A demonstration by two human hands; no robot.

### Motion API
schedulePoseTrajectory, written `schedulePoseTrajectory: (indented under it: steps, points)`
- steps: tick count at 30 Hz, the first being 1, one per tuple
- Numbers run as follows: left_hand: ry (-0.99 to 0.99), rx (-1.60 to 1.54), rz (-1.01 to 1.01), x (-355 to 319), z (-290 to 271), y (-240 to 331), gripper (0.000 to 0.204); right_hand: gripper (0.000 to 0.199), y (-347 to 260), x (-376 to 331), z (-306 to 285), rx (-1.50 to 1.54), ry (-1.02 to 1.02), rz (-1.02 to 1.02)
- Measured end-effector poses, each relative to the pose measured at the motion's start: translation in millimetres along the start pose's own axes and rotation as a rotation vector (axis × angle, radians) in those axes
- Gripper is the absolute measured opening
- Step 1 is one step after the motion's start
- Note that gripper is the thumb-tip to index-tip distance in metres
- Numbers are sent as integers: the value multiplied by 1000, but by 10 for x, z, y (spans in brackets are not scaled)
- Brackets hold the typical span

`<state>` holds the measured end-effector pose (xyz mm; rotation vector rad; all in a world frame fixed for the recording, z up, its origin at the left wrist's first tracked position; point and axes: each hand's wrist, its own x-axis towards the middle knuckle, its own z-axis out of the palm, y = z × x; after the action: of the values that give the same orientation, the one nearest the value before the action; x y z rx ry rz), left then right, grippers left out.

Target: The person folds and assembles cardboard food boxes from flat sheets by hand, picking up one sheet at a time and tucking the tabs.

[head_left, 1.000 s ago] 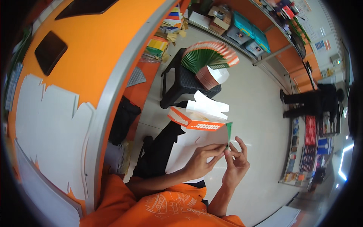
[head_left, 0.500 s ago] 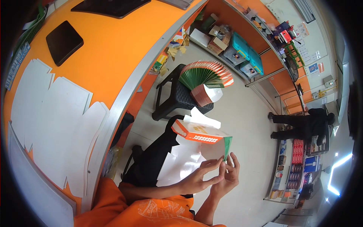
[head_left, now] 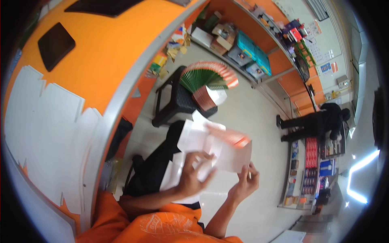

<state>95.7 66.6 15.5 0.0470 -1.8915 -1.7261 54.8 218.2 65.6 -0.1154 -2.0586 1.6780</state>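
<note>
A partly folded cardboard box (head_left: pixel 233 156), white inside with an orange printed edge, is held up over my lap and blurred by motion. My right hand (head_left: pixel 245 182) pinches its lower right corner between thumb and fingers. My left hand (head_left: pixel 193 174) is beside the box's left part, fingers apart and slightly smeared, gripping nothing that I can see. Beneath it, more white cut cardboard (head_left: pixel 172 172) lies over my dark-clothed leg.
A black stool (head_left: pixel 178 97) ahead bears a fanned stack of green and orange cartons (head_left: pixel 208 77). On my left, an orange table (head_left: pixel 109 56) holds white flat cardboard sheets (head_left: pixel 44 133) and a dark tablet-like slab (head_left: pixel 56 46). A person in dark clothes (head_left: pixel 316 121) stands far right by shelves.
The box has turned, so its white inside now faces me and the green flap no longer shows. My left hand has let go of the flap and moved left; my right hand keeps hold.
</note>
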Motion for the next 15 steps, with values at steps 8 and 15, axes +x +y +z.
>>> schedulePoseTrajectory:
  steps: [8, 15]
  points:
    - [-267, -709, -615, 103, 58, -420, 33, 10, 79, 58, -91, -2, -183, 253]
    - [-145, -524, -597, 26, 121, -535, 30, 41, -285, -287, -5, -646, -381, -484]
